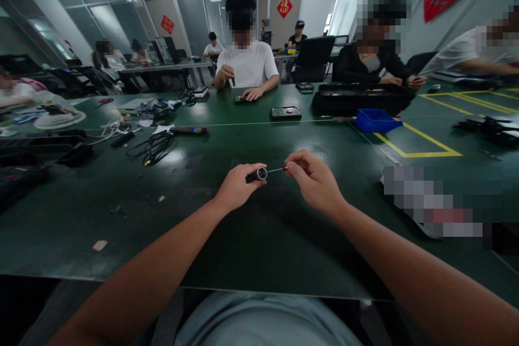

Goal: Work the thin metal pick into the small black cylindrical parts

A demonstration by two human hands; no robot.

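One dark cylinder (262,174), mid-view above table (227,248); left hand (239,186) at its 9 o'clock, half-curled, gripping it; right hand (315,181) at 3 o'clock, tightly pinching thin driver (276,170) aimed at its end, contact unclear; cable (157,144) 10 o'clock, blue bin (377,120) 2 o'clock

A dark cylinder (260,174) shows its round, silver-rimmed end toward the viewer; at its three o'clock, a thin, red-handled tool (276,170) is nearly level, its tip seemingly touching the rim.
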